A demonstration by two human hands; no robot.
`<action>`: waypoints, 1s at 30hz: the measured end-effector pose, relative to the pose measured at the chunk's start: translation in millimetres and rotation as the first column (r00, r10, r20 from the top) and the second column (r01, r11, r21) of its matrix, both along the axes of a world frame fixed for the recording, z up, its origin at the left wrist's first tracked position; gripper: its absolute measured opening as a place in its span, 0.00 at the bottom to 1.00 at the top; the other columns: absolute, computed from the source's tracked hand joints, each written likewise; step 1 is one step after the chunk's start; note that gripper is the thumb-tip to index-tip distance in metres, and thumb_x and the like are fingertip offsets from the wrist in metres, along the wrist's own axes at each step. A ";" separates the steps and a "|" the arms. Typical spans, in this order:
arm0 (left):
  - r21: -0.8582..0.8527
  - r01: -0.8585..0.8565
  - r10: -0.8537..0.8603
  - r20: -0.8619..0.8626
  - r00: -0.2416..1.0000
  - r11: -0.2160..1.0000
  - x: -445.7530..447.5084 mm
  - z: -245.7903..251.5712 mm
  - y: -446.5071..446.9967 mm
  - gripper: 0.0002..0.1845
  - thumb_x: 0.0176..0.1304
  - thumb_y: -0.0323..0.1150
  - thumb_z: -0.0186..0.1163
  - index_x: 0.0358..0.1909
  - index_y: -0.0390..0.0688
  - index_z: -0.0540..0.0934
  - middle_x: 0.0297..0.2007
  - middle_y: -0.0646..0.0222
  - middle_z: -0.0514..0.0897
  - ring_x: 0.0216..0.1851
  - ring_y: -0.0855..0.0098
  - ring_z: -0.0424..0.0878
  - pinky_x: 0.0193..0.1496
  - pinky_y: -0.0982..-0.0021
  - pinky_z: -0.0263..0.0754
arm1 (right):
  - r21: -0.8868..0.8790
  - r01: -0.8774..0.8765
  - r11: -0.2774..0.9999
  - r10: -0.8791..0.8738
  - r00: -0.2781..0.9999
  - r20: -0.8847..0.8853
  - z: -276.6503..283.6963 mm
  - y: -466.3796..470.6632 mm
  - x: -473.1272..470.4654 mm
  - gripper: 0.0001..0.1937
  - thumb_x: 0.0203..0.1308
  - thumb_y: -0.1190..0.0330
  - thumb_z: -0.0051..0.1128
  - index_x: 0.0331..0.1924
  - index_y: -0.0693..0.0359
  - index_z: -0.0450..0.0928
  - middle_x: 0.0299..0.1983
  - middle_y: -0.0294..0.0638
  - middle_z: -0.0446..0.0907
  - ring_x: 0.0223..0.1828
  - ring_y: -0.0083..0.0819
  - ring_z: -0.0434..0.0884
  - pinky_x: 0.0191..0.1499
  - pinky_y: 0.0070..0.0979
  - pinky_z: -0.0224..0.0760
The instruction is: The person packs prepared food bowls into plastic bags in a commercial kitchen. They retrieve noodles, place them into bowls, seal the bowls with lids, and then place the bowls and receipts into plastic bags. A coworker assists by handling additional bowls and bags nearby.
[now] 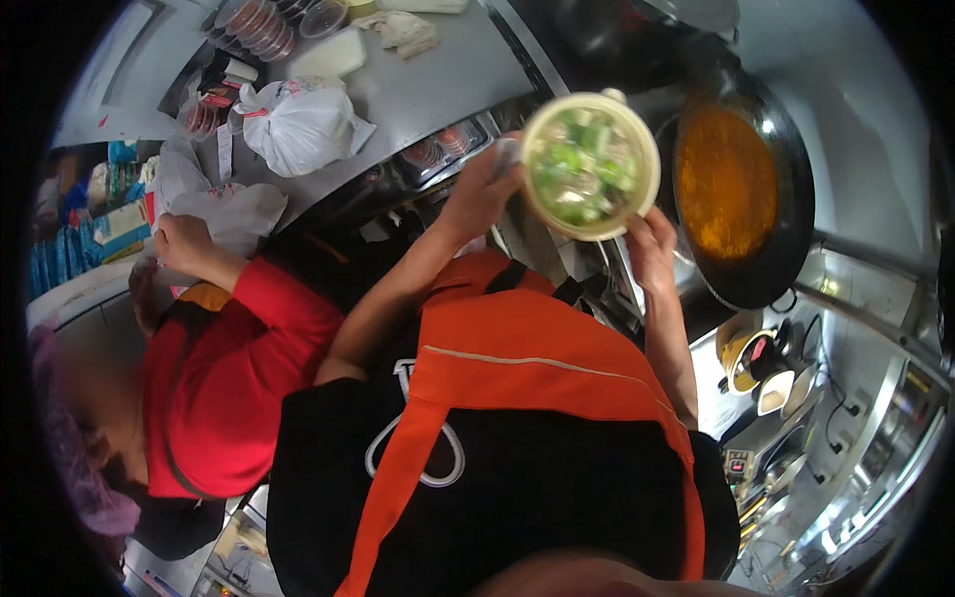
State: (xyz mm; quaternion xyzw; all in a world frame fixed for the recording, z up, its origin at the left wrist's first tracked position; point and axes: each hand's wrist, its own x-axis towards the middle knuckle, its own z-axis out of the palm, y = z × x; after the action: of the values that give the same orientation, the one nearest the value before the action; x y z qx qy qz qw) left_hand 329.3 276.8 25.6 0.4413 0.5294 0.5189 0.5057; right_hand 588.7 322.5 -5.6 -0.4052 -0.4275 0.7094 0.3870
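Observation:
A round cream-coloured pot [589, 166] of soup with chopped green onion and pieces of food is held up before me. My left hand [489, 179] grips its left side, with a bit of whitish cloth or paper between the fingers and the pot. On the lower right rim rest the fingers of my right hand [651, 250]. Just right of the pot stands a large black wok [794, 194] holding orange-brown liquid [725, 186]. The underside of the pot is hidden.
A co-worker in a red top [224, 395] stands close on the left, hands at a white plastic bag [231, 213]. A tied white bag [302, 130], lidded containers [257, 30] and a crumpled cloth [399, 31] lie on the steel counter [440, 74]. Another dark wok [604, 37] is at the top.

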 end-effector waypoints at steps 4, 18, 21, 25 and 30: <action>0.014 -0.286 0.281 0.142 0.949 0.958 -70.4 -47.1 10.2 0.16 0.64 0.24 0.47 0.54 0.35 0.70 0.42 0.69 0.77 0.42 0.79 0.73 0.46 0.78 0.67 | -0.074 -0.207 0.975 0.213 0.974 0.073 -22.8 63.9 -107.5 0.14 0.62 0.74 0.47 0.51 0.69 0.71 0.43 0.41 0.77 0.43 0.26 0.76 0.46 0.23 0.69; -0.263 -0.568 0.457 -0.380 0.804 0.780 -184.1 -89.9 22.7 0.17 0.62 0.32 0.50 0.52 0.38 0.72 0.34 0.62 0.80 0.37 0.72 0.75 0.43 0.72 0.68 | -0.325 -0.836 0.441 0.750 0.144 0.646 -44.6 209.6 -271.2 0.15 0.65 0.62 0.46 0.43 0.69 0.75 0.38 0.45 0.79 0.34 0.29 0.80 0.35 0.24 0.75; -0.272 -0.588 0.557 -0.187 0.809 0.762 -192.1 -106.7 13.5 0.18 0.63 0.34 0.50 0.53 0.39 0.71 0.33 0.57 0.80 0.36 0.66 0.77 0.45 0.69 0.68 | -0.445 -0.701 0.557 0.698 0.105 0.708 22.0 255.8 -325.0 0.16 0.64 0.60 0.47 0.30 0.65 0.78 0.18 0.38 0.77 0.15 0.24 0.74 0.16 0.22 0.66; -0.451 -0.575 0.409 -0.416 0.812 0.683 -186.1 -81.9 26.1 0.22 0.64 0.34 0.47 0.60 0.40 0.66 0.39 0.51 0.80 0.43 0.56 0.78 0.49 0.64 0.68 | 0.450 -0.637 0.627 0.283 0.723 0.630 48.9 337.1 -426.2 0.13 0.59 0.61 0.55 0.25 0.63 0.77 0.17 0.33 0.75 0.19 0.17 0.72 0.24 0.18 0.65; -0.177 -0.657 0.520 -0.479 0.708 0.733 -187.0 -94.9 18.5 0.23 0.63 0.35 0.49 0.59 0.38 0.67 0.46 0.44 0.77 0.49 0.48 0.74 0.53 0.59 0.67 | 0.551 -0.733 0.399 -0.084 0.569 0.818 -107.6 491.2 -542.7 0.16 0.51 0.59 0.51 0.28 0.66 0.81 0.26 0.55 0.80 0.33 0.46 0.81 0.38 0.39 0.72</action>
State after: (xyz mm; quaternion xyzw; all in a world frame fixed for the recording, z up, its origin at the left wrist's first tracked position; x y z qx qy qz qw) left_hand 142.3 295.4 -69.3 0.2490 0.8145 0.4558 0.2587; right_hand 46.0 813.7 -113.1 -0.2961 -0.9156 0.2246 0.1536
